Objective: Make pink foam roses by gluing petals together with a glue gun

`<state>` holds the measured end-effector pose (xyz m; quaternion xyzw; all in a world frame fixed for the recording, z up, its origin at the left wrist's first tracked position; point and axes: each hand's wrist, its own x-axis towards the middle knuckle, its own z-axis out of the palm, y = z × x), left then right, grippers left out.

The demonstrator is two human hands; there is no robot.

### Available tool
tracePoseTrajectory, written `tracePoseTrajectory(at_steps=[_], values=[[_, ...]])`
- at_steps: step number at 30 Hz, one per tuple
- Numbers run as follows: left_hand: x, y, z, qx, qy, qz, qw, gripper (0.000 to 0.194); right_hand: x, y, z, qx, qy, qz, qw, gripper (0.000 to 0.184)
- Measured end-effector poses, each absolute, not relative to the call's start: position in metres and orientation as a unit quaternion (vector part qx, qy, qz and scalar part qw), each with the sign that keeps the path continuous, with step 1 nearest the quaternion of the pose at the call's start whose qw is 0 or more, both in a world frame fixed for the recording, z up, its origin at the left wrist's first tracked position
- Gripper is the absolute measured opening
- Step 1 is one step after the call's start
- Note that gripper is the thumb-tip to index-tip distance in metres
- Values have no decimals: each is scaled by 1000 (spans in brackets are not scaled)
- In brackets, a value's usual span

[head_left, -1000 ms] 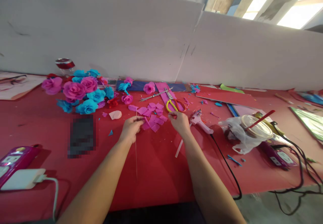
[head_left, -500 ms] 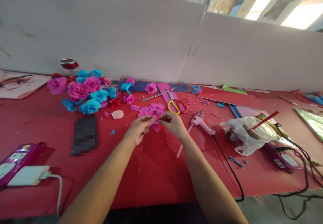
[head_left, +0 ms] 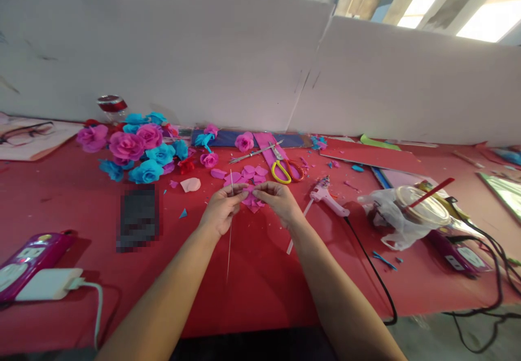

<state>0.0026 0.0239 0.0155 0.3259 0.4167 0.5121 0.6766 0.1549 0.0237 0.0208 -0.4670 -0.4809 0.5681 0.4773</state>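
Note:
My left hand (head_left: 222, 211) is closed in a pinch on a thin metal wire (head_left: 229, 241) that runs upright through the fingers and down toward me. My right hand (head_left: 277, 201) is pinched on a pink paper petal (head_left: 253, 202) held against the wire, fingertips of both hands nearly touching. Just beyond the hands lies a loose pile of pink petals (head_left: 248, 173) on the red table (head_left: 260, 279).
Pink and blue paper roses (head_left: 134, 149) are heaped at the back left. Yellow-handled scissors (head_left: 283, 165), a pink glue gun (head_left: 328, 198) with a black cord, a bagged cup (head_left: 407, 209), power strips (head_left: 24, 258) and a white divider board (head_left: 244, 62) surround the work spot.
My right hand came left from the scissors with a petal and met my left hand at the wire; both hands now sit slightly nearer to me.

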Motion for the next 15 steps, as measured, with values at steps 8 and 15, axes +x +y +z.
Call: tracePoseTrajectory(at_steps=[8, 15], values=[[5, 24, 14, 346, 483, 468, 654, 27, 176, 21, 26, -567, -585, 378, 440, 15], [12, 17, 9, 375, 483, 385, 691, 20, 270, -8, 19, -807, -560, -51, 180, 20]])
